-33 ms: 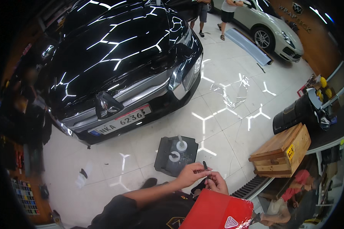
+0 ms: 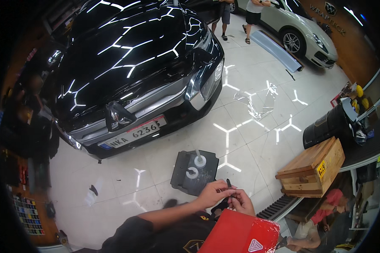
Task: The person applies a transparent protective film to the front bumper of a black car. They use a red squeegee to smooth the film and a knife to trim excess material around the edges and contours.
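Observation:
Low in the middle, both hands meet in front of my dark shirt. My left hand (image 2: 211, 195) has its thumb and fingers pinched on a slim black tool (image 2: 229, 183), whose upper end sticks out above the fingers. My right hand (image 2: 242, 202) touches the left one, its thumb and fingertips closed around the tool's lower part. The tool's exact kind is too small to tell. A glossy red panel (image 2: 234, 230) with a white triangular mark covers my right wrist and forearm. Just beyond my hands, a black plastic case (image 2: 183, 179) with two white round fittings stands on the floor.
A black car (image 2: 131, 63) fills the upper left. Crumpled clear film (image 2: 257, 103) lies on the tiles. To the right are a wooden crate (image 2: 308, 168), a black drum (image 2: 323, 128) and a dark grate (image 2: 276, 208). Two people stand near a pale car (image 2: 291, 25) at the back.
The view shifts slightly. My hands stay together on the black tool, with only a small movement of the fingers.

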Motion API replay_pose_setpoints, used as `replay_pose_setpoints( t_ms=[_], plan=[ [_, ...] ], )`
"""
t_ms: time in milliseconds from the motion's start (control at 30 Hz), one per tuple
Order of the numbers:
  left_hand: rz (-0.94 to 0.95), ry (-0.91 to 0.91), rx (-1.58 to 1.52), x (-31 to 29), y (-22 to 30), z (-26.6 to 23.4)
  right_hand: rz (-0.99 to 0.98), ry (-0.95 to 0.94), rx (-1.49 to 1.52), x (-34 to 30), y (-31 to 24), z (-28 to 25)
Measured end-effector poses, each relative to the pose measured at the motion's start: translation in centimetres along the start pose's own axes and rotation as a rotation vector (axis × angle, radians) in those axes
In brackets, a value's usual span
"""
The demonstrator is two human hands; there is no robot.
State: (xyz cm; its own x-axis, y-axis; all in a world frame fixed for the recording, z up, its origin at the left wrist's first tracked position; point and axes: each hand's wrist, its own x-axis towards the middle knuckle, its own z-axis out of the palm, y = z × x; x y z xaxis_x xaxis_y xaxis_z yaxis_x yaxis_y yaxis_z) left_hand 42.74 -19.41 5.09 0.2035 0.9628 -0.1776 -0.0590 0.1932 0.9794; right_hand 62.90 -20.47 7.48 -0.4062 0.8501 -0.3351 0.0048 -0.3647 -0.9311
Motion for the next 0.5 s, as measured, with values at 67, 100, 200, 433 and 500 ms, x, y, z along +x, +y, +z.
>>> replay_pose_setpoints(
  t_ms=[67, 100, 200, 433, 500],
  plan=[
    [0.011, 0.019, 0.039, 1.9, 2.6, 3.0, 0.027, -0.084, 0.044, 1.1, -2.0, -4.3],
    [-0.023, 0.009, 0.109, 2.8, 3.6, 3.3, 0.023, -0.138, 0.003, 2.1, -2.6, -6.5],
    [0.089, 0.123, 0.160, 5.3, 5.8, 1.6, -0.011, -0.251, -0.095, 6.5, -6.3, -9.5],
    [0.085, 0.883, 0.164, 12.4, 5.6, -10.6, -0.059, -0.326, -0.085, 19.8, -13.4, -15.5],
    [0.213, 1.063, 0.257, 13.6, 5.4, -16.1, -0.045, -0.313, -0.065, 24.0, -15.0, -16.7]
  ],
)
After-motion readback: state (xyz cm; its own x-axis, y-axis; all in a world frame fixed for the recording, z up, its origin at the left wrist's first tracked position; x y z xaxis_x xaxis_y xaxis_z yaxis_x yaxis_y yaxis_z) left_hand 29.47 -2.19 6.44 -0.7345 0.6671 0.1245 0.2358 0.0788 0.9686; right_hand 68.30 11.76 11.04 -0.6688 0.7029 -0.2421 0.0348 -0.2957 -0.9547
